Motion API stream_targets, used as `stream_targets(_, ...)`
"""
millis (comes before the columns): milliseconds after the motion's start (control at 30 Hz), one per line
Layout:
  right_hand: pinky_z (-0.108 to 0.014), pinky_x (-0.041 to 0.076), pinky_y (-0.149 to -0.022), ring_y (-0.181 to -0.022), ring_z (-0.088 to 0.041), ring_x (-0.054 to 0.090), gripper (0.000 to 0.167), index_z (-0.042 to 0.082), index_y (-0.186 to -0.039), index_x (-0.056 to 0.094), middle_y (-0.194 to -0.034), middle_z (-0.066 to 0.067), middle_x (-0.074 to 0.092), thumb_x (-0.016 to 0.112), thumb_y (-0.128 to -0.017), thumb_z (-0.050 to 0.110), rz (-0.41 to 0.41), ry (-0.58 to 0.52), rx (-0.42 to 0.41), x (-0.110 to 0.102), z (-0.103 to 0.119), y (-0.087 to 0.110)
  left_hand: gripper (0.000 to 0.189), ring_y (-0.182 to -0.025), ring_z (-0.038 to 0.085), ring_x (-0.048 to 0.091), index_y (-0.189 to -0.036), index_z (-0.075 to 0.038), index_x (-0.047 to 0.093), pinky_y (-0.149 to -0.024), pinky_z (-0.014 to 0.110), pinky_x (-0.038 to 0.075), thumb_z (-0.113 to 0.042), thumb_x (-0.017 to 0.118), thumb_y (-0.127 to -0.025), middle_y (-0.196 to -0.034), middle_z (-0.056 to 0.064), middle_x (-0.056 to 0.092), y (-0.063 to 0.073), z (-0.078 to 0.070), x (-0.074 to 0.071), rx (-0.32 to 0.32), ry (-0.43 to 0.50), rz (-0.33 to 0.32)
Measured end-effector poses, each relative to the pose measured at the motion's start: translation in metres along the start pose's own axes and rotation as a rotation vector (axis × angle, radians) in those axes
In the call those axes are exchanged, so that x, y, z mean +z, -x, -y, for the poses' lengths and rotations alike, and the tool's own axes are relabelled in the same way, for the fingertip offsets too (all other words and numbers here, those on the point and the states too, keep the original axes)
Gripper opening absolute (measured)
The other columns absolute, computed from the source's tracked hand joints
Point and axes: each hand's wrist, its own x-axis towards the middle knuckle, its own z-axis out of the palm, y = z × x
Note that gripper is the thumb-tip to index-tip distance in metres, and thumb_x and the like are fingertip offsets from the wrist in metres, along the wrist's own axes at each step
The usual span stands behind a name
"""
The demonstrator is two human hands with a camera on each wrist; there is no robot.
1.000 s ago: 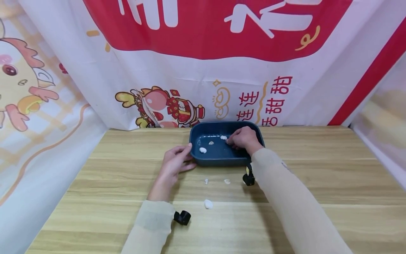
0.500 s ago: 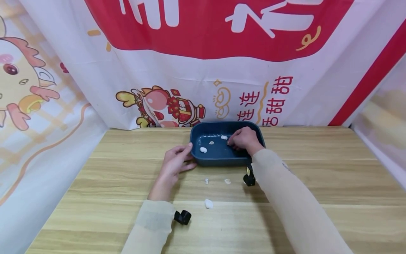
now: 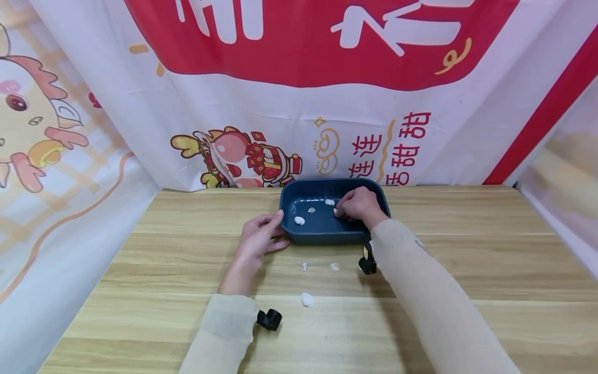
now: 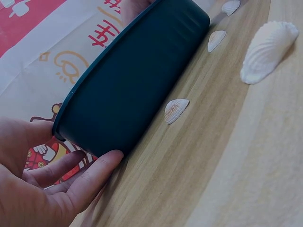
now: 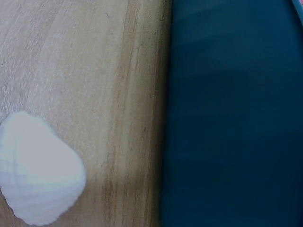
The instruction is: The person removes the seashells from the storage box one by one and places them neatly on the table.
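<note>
barely moved, right hand (image 3: 357,203) pinches shell (image 3: 335,211) inside blue container (image 3: 324,239).

The tray (image 4: 125,82) looks plastic and smooth, the shells (image 4: 269,51) ridged.

white cloth (image 3: 210,104): red characters 连 (image 3: 366,145), 甜 (image 3: 415,125) | red panel (image 3: 299,62): white characters (image 3: 251,21), cut off, unreadable
</note>
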Motion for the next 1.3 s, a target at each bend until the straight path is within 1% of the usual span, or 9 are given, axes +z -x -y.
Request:
stream_targets(200, -0.035, 0.065, -0.090, -0.098, -0.024, 0.071, 0.012, 0.008, -0.108, 0.082, -0.115, -0.013, 0.078, 0.075, -0.102, 0.015, -0.004, -0.004, 0.002, 0.0012, -0.0003, -0.0007, 0.048, -0.121, 0.029, 0.072, -0.143, -0.008, 0.064, -0.095, 0.042, 0.068, -0.041, 0.067, -0.108, -0.137, 0.018, 0.070, -0.0002, 0.0000, -0.0003, -0.006, 0.002, 0.000)
stream_targets(300, -0.035, 0.065, -0.091, -0.099, -0.025, 0.071, 0.012, 0.008, -0.109, 0.082, -0.116, -0.013, 0.078, 0.075, -0.102, 0.016, -0.004, -0.001, 0.005, 0.0013, -0.0001, -0.0004, 0.049, -0.122, 0.030, 0.072, -0.143, -0.008, 0.064, -0.095, 0.043, 0.068, -0.041, 0.068, -0.108, -0.138, 0.019, 0.070, -0.0003, 0.0001, -0.0004, -0.006, 0.005, 0.002)
stream_targets(500, -0.036, 0.065, -0.092, -0.098, -0.024, 0.071, 0.012, 0.008, -0.109, 0.082, -0.114, -0.012, 0.078, 0.075, -0.102, 0.015, 0.012, 0.024, -0.012, 0.0007, 0.0004, -0.0006, 0.047, -0.124, 0.030, 0.071, -0.142, -0.010, 0.064, -0.095, 0.042, 0.068, -0.041, 0.068, -0.107, -0.137, 0.017, 0.070, -0.0008, 0.0004, -0.0006, -0.020, 0.009, -0.004)
stream_targets(767, -0.038, 0.065, -0.095, -0.100, -0.026, 0.070, 0.013, 0.007, -0.109, 0.082, -0.115, -0.013, 0.078, 0.072, -0.104, 0.014, 0.022, 0.035, -0.012, -0.0004, 0.0015, 0.0008, 0.050, -0.126, 0.031, 0.070, -0.143, -0.010, 0.064, -0.097, 0.041, 0.067, -0.043, 0.068, -0.107, -0.139, 0.016, 0.069, -0.0029, -0.0004, -0.0011, -0.013, -0.004, 0.006)
stream_targets(900, -0.037, 0.065, -0.094, -0.099, -0.026, 0.071, 0.014, 0.007, -0.109, 0.082, -0.115, -0.013, 0.078, 0.071, -0.104, 0.015, 0.022, 0.040, -0.015, -0.0005, 0.0016, 0.0014, 0.048, -0.126, 0.030, 0.070, -0.142, -0.010, 0.065, -0.096, 0.041, 0.068, -0.043, 0.067, -0.107, -0.139, 0.016, 0.069, -0.0025, -0.0005, -0.0006, -0.015, -0.012, 0.002)
stream_targets(1133, -0.035, 0.065, -0.092, -0.098, -0.024, 0.072, 0.013, 0.010, -0.103, 0.084, -0.112, -0.011, 0.079, 0.073, -0.103, 0.017, 0.028, 0.045, -0.022, -0.0005, 0.0019, 0.0019, 0.047, -0.126, 0.030, 0.070, -0.142, -0.010, 0.064, -0.097, 0.041, 0.067, -0.042, 0.067, -0.108, -0.140, 0.016, 0.069, -0.0018, 0.0002, -0.0010, -0.024, -0.012, -0.002)
stream_targets(1300, -0.036, 0.065, -0.092, -0.097, -0.024, 0.072, 0.012, 0.009, -0.105, 0.083, -0.113, -0.012, 0.079, 0.073, -0.103, 0.015, 0.025, 0.043, -0.020, -0.0017, 0.0039, 0.0034, 0.047, -0.125, 0.030, 0.070, -0.142, -0.011, 0.064, -0.096, 0.041, 0.068, -0.042, 0.067, -0.107, -0.140, 0.016, 0.069, -0.0023, -0.0016, -0.0011, -0.021, -0.014, 0.000)
